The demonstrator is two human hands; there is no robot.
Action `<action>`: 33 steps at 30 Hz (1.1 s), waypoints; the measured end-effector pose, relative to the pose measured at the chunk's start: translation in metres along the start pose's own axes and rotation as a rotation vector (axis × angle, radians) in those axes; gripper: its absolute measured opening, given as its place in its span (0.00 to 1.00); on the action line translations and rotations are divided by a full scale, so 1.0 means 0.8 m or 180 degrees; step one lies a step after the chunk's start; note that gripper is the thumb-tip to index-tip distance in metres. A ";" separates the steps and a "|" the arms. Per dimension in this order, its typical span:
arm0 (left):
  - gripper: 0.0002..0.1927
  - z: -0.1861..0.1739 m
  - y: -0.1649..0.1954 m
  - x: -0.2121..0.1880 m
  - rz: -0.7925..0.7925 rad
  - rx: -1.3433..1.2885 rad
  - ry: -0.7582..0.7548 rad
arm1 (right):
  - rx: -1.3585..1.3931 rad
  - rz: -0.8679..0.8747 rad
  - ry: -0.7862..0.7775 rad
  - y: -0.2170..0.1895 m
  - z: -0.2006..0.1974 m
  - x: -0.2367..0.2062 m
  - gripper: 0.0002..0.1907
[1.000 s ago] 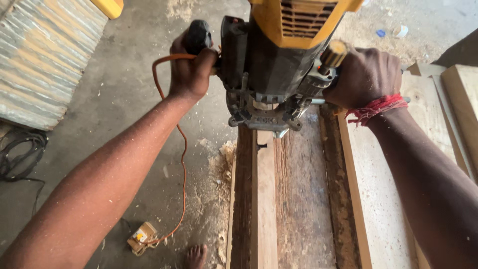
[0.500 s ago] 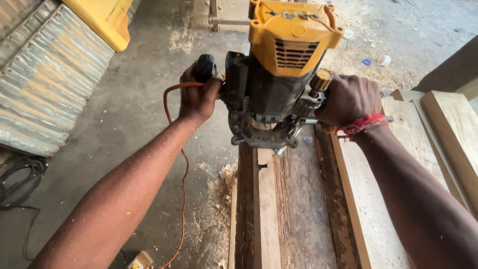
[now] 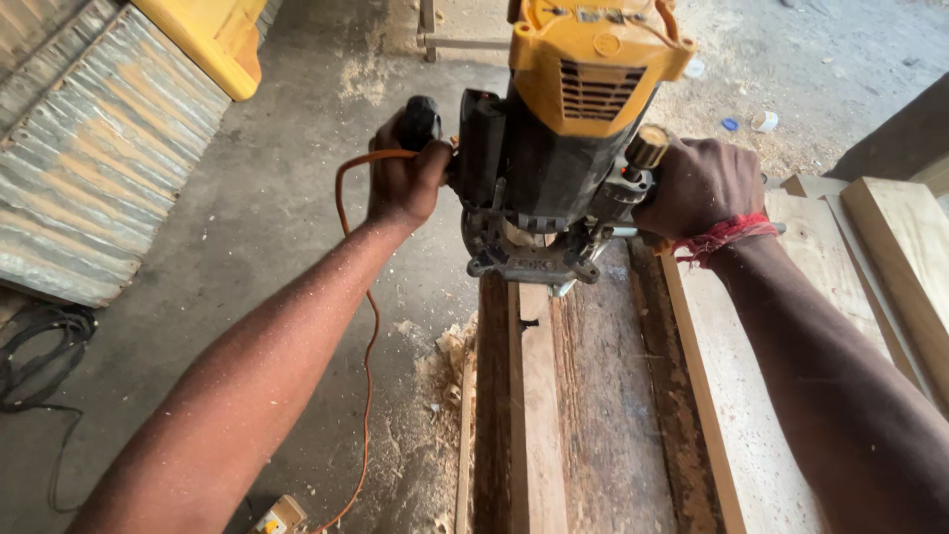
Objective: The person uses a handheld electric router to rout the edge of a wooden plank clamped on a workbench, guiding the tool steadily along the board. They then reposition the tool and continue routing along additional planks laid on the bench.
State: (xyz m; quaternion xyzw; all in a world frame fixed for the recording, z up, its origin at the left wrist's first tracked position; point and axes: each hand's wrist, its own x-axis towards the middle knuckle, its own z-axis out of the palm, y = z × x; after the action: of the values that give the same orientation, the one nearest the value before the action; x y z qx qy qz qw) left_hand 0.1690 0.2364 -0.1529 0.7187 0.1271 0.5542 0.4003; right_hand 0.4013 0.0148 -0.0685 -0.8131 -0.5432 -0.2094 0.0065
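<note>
Yellow-topped router (image 3: 568,148) sitting base-down on narrow plank (image 3: 539,415) | left hand (image 3: 405,178), right hand (image 3: 697,183) clenching opposite side handles, steadying it level

Yellow plastic router (image 3: 583,129), rough wood plank (image 3: 603,415), corrugated metal sheet (image 3: 99,178)

Corrugated metal sheet (image 3: 89,168) at left, beside a yellow machine body (image 3: 213,40); black cable (image 3: 40,346) coiled on the concrete floor (image 3: 267,218); pale planks (image 3: 905,237) stacked at right.
</note>
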 end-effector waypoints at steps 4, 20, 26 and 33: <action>0.12 0.001 -0.002 0.002 -0.0072 0.0028 0.0049 | 0.0026 0.0082 -0.0138 -0.002 -0.003 0.001 0.19; 0.14 0.003 -0.008 0.004 0.0060 0.0215 0.0062 | 0.0097 0.0007 0.0099 0.000 0.001 -0.002 0.16; 0.13 0.003 -0.006 0.006 -0.0033 0.0039 -0.0018 | -0.0063 -0.0063 0.0124 0.007 0.011 0.001 0.15; 0.14 0.003 -0.007 0.004 -0.0109 0.0084 -0.0019 | 0.0028 -0.0016 0.0137 0.006 0.014 0.000 0.17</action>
State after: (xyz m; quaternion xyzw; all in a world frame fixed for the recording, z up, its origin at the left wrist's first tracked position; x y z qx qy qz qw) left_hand 0.1737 0.2409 -0.1546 0.7232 0.1455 0.5434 0.4007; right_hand 0.4096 0.0156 -0.0776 -0.8070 -0.5458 -0.2245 0.0211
